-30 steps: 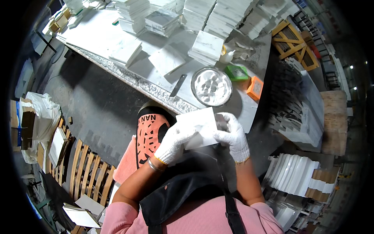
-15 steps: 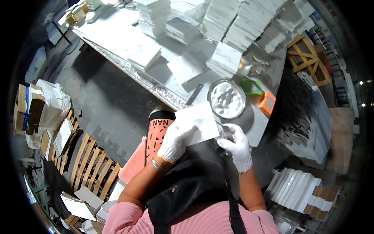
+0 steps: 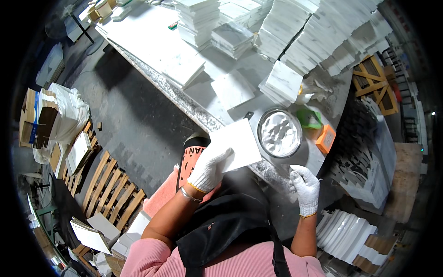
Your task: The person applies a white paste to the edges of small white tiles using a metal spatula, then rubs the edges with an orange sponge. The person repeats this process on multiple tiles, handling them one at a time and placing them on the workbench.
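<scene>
My left hand, in a white knitted glove, grips a square white tile by its near left side. The tile is held in front of me at the table's near edge. My right hand, gloved the same way, is off to the right beside the table edge, apart from the tile. Its fingers are curled and pressed together; what they hold, if anything, I cannot make out. Just past the tile stands a round tub of lumpy white material. The end of a flat grey metal strip shows behind the tile.
On the table lie a single marbled tile, a small tile stack and tall tile stacks. A green container and an orange box stand right of the tub. A wooden pallet lies left on the floor.
My right hand has moved away from the tile's corner, to the right and slightly nearer me. My left hand still holds the tile. The view has shifted a little.
</scene>
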A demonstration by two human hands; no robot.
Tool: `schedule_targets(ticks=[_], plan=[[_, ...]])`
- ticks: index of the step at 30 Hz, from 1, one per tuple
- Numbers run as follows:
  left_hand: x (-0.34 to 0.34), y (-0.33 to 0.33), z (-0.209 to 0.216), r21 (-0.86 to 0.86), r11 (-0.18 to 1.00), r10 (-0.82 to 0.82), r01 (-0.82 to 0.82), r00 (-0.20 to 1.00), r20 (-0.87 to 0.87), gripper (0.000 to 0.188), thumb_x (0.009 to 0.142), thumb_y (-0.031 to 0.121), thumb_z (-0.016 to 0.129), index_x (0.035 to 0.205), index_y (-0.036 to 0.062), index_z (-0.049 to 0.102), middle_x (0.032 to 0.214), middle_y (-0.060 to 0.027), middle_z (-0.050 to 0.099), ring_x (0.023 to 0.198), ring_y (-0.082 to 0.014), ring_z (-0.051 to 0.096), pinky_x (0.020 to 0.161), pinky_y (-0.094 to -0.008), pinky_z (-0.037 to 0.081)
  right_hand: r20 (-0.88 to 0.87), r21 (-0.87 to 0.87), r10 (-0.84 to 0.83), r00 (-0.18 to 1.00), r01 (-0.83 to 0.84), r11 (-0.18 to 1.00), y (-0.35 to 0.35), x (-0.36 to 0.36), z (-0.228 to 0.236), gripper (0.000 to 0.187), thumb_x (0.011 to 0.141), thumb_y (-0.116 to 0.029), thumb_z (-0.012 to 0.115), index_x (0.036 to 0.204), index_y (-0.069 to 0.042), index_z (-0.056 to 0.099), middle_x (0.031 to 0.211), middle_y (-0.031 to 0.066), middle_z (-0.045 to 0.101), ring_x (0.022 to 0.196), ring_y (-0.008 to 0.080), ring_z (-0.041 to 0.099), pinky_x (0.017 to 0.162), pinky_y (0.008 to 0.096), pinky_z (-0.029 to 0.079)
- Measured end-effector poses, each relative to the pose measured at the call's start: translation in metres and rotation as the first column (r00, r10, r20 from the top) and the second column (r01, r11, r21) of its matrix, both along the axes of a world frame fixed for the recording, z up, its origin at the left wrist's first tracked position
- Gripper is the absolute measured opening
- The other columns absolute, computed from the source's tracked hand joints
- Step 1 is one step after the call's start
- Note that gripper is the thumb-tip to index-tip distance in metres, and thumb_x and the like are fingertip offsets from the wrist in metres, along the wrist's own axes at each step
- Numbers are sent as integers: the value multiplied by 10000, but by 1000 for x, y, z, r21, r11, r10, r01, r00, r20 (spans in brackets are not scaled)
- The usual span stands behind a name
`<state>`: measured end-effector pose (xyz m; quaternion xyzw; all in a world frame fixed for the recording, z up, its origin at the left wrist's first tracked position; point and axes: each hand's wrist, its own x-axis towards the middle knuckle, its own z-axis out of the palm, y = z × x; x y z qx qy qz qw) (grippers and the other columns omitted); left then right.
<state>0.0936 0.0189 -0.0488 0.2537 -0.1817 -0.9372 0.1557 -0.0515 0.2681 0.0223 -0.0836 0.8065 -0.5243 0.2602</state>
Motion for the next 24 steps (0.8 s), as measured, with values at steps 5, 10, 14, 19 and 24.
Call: schedule_targets(ticks=[5, 10, 14, 19, 24], plan=[[-7, -3, 5, -71, 996, -45, 47, 999, 25, 490, 913, 154, 699, 1346, -23, 552, 1239, -84, 653, 1119, -195, 630, 996, -336, 488, -45, 64, 31, 998, -28, 998, -13, -16, 7, 322, 981, -51, 624, 1299, -25, 662, 970, 7, 677, 762, 47, 608, 625, 189, 500], [-21, -2, 3, -80, 995, -58, 58, 998, -7, 542, 876, 180, 745, 1347, -14, 558, 1233, -61, 654, 1112, -181, 628, 996, -325, 478, -77, 26, 52, 996, -50, 998, -25, -27, 4, 386, 945, -2, 643, 1330, -36, 650, 1044, 39, 706, 831, 51, 623, 651, 199, 509], [-25, -2, -8, -61, 994, -95, 94, 995, -23, 550, 909, 165, 728, 1398, 3, 535, 1270, -49, 645, 1138, -154, 601, 1003, -320, 471, -106, 62, 58, 993, -52, 997, -33, -39, 2, 308, 916, -20, 708, 1223, -38, 706, 1018, 33, 729, 790, 44, 623, 613, 215, 508], [-32, -2, -12, -40, 990, -139, 138, 990, -24, 573, 895, 170, 749, 1396, -6, 533, 1273, -52, 646, 1124, -154, 603, 997, -314, 469, -90, 60, 68, 994, -63, 996, -40, -55, -6, 176, 922, -49, 717, 1096, -31, 739, 934, 10, 717, 719, 34, 592, 568, 212, 470], [-40, -2, -16, -26, 993, -116, 116, 993, 7, 571, 879, 176, 766, 1374, -6, 547, 1256, -53, 659, 1131, -160, 606, 1013, -312, 464, -118, 38, 67, 991, -63, 997, -48, -65, -12, 214, 927, -34, 685, 1134, -33, 737, 969, 38, 737, 712, 58, 616, 575, 226, 488]])
